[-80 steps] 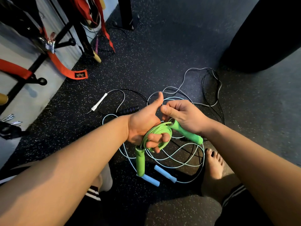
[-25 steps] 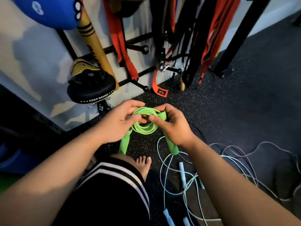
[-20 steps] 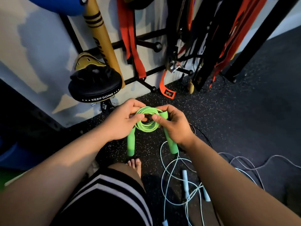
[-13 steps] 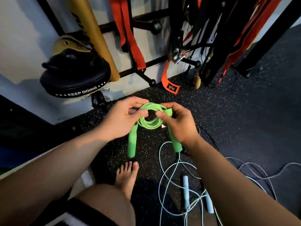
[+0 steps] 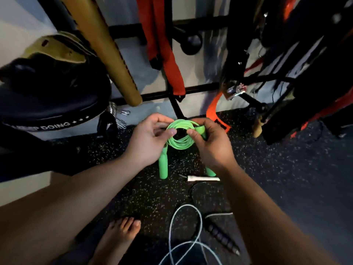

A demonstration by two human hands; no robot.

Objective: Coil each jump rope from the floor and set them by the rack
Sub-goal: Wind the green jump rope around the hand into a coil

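Two hands hold the green jump rope [image 5: 180, 143] over the floor [image 5: 277, 169] at the foot of the rack [image 5: 200, 88]. The left hand [image 5: 149, 142] and right hand [image 5: 212, 148] each have their fingers [image 5: 170, 132] curled on opposite sides of the coil, pinching it. To set it down well, lower it flat and release both sides together, so the springy loops don't fan out. The cord looks smooth and rubbery, and its stubby handles hang down. The floor is speckled rubber. A pale blue rope [image 5: 191, 222] lies uncoiled nearby.
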